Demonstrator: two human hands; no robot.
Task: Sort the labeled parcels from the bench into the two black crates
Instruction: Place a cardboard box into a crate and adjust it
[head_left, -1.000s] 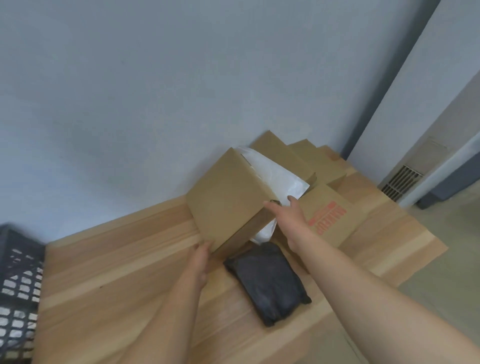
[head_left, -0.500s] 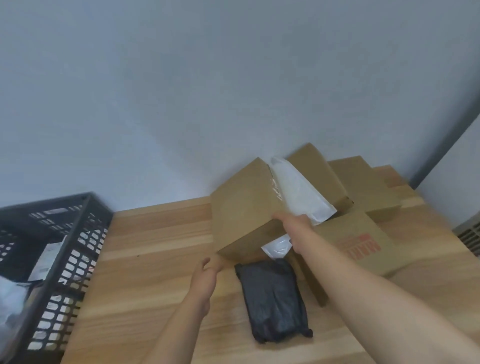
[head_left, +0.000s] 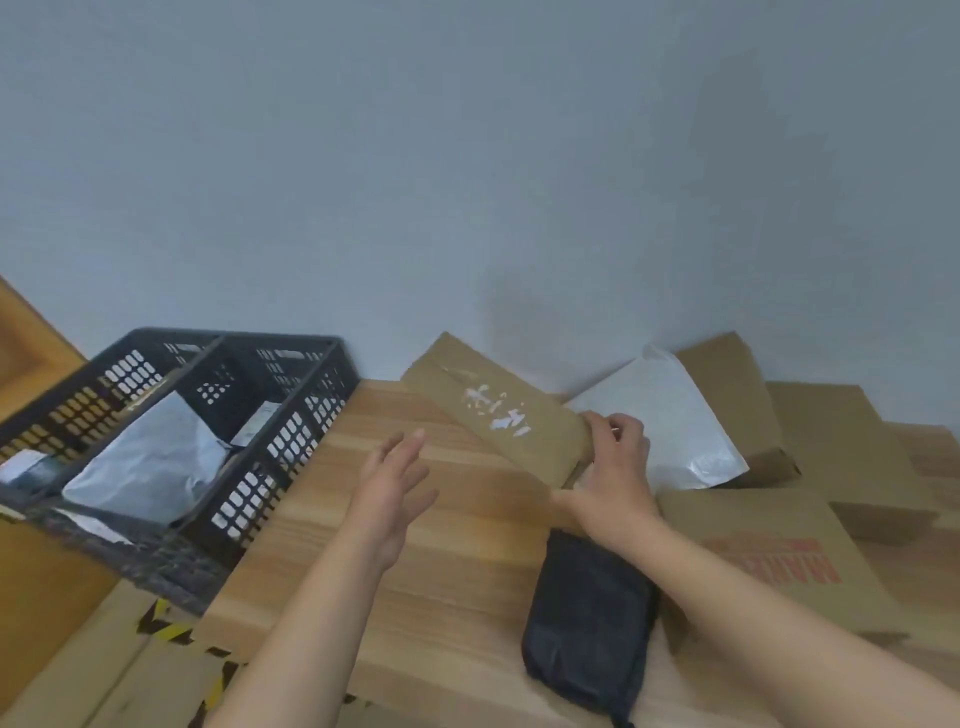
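A brown cardboard parcel (head_left: 498, 410) with torn white label scraps on its face is tilted above the wooden bench (head_left: 457, 561). My right hand (head_left: 615, 462) grips its right end. My left hand (head_left: 392, 491) hovers open to the left of the parcel, fingers straight, not touching it. Two black crates stand side by side at the left: the near one (head_left: 249, 499) holds a white mailer (head_left: 150, 462), the far one (head_left: 47, 426) holds labeled items. A black bag parcel (head_left: 587, 618) lies on the bench under my right forearm.
A white poly mailer (head_left: 670, 426) leans on stacked cardboard boxes (head_left: 826, 431) at the right by the wall. A flat box with red print (head_left: 769, 561) lies beside the black bag. Yellow-black tape (head_left: 166, 629) marks the floor below the crates.
The view has swung left, bringing both crates into sight. The brown parcel has turned, its scraped label face now up. My left hand has let go of it and opened.
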